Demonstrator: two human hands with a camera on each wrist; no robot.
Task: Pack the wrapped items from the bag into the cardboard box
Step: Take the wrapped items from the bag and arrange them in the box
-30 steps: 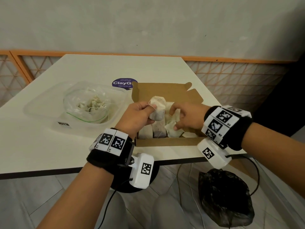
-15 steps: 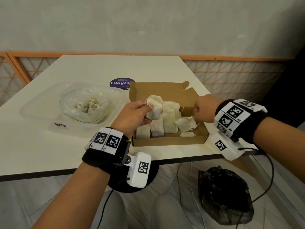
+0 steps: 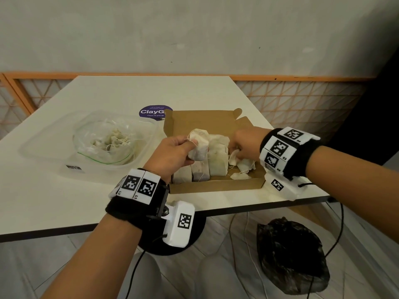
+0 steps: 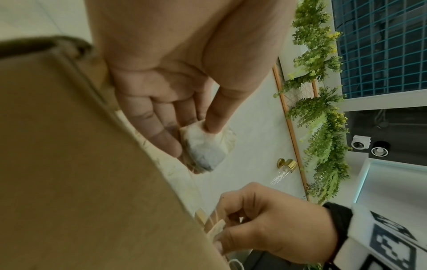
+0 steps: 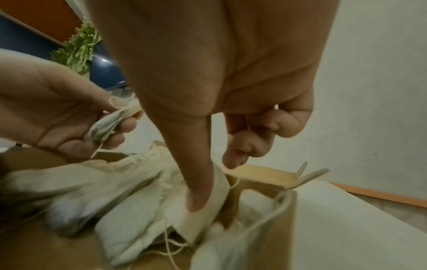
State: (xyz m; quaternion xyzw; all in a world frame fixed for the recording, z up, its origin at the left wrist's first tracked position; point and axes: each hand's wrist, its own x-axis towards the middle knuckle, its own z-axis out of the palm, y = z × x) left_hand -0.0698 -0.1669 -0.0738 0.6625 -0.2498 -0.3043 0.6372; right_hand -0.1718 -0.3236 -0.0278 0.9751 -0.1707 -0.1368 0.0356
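Nearest, left hand (image 3: 172,155): over the box's near-left corner, thumb and fingers curled round one wrapped item (image 3: 199,145), lifted above the packed row; loose string trailing from it.
Right hand (image 3: 246,145): inside the box on its right side, thumb and forefinger closed on a pale bag (image 5: 205,199) beside the upright row, other fingers curled in.
Cardboard box (image 3: 216,185): open, at the table's near edge, lid flap standing at the back.
Box contents: three wrapped items (image 3: 218,160) upright, side by side in the left part; a few crumpled ones (image 3: 243,166) loose at the right.
Clear plastic bag (image 3: 105,143): left of the box, inside a clear tub (image 3: 43,147), mouth open, more wrapped items heaped within.
Purple sticker (image 3: 154,111): on the table just behind the box, partly hidden by the flap.
White table (image 3: 151,91): under all of it.
Farthest: orange lattice rail (image 3: 302,98) and plain wall.
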